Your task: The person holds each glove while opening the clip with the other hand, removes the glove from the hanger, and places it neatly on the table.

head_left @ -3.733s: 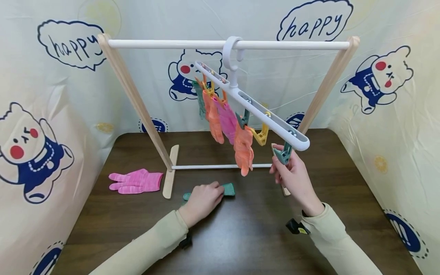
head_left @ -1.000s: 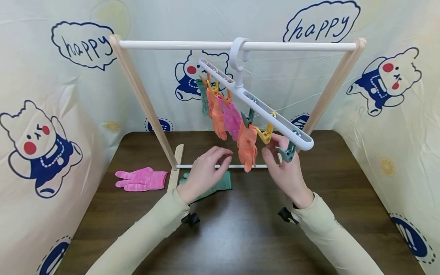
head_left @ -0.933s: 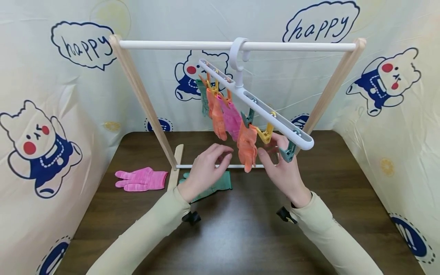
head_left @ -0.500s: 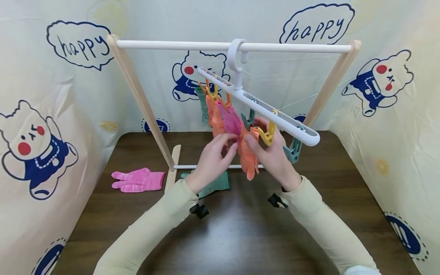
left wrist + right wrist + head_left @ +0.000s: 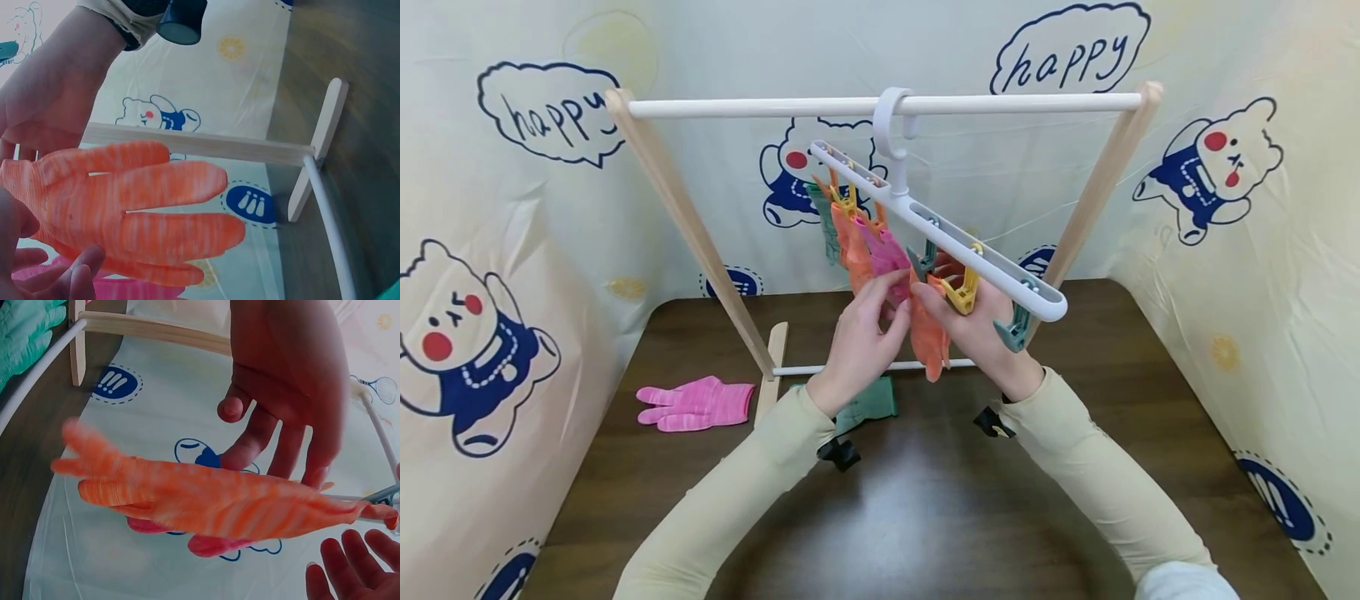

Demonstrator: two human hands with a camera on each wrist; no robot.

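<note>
Closely, hands (image 5: pixel 861 337) (image 5: pixel 985 333) flank glove (image 5: pixel 929 333), under hanger edge (image 5: pixel 951 250)

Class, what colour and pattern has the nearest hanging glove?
Orange with paler streaks; the glove shows best in the left wrist view.

Left arm (image 5: pixel 741 483) hides part of the green glove (image 5: pixel 868 404).
Right wrist view: the edge crops it, and the orange glove (image 5: pixel 206 500) blurs at its fingertips.

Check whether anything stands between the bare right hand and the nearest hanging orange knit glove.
Nothing visible: the right hand has its thumb right at the orange glove. A yellow plastic clip hangs alongside, overlapping that hand in the head view.
</note>
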